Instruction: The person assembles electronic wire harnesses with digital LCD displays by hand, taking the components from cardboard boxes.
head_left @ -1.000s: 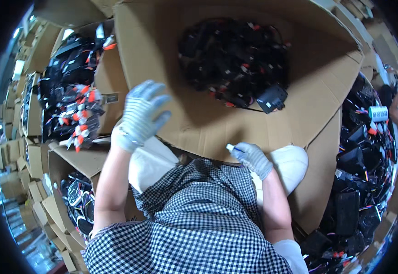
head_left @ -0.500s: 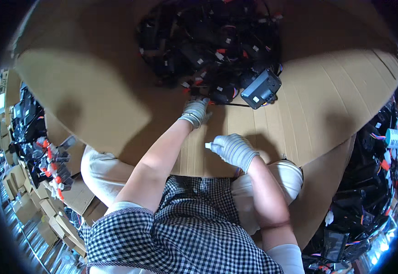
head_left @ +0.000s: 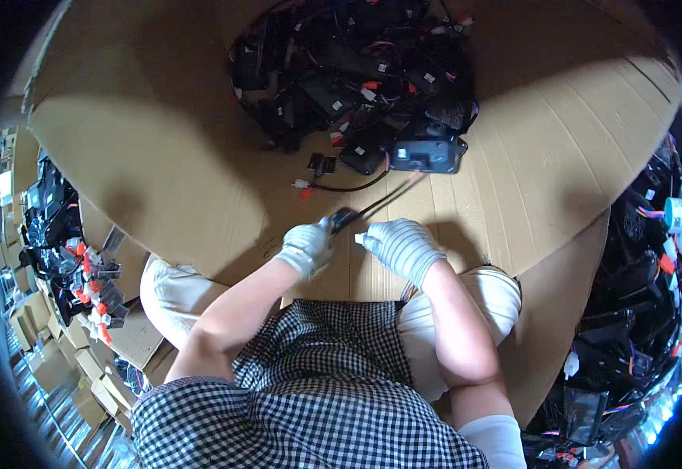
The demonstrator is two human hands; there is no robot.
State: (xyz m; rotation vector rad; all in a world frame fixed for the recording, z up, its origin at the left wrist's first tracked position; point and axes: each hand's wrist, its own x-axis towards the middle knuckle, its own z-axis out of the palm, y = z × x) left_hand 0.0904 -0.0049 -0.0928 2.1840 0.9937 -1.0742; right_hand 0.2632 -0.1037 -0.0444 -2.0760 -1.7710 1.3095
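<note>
My left hand [head_left: 307, 245], in a striped knit glove, is closed round one end of a small black block [head_left: 342, 220]. From that block a dark cable [head_left: 390, 198] stretches up and right toward a black rectangular device [head_left: 427, 155] at the front of a pile. To the right, my gloved right hand [head_left: 403, 248] is closed on a small white piece [head_left: 360, 238], its tip poking out past the fingers; its kind is not clear. Just beyond the hands, a loose cable with a white-and-red connector [head_left: 302, 184] lies on the cardboard.
A heap of black devices with wires [head_left: 357, 78] lies at the far side of the large cardboard sheet [head_left: 177, 187]. More black devices [head_left: 630, 289] fill the right side, near a teal-and-white roll [head_left: 679, 215]. Red-and-white connectors [head_left: 91, 289] hang at left, with cardboard boxes [head_left: 52, 344] below.
My left hand has come back from the pile, toward me, with the black block. The cable is drawn along, and the black device has turned and shifted left. The right hand has hardly moved.
</note>
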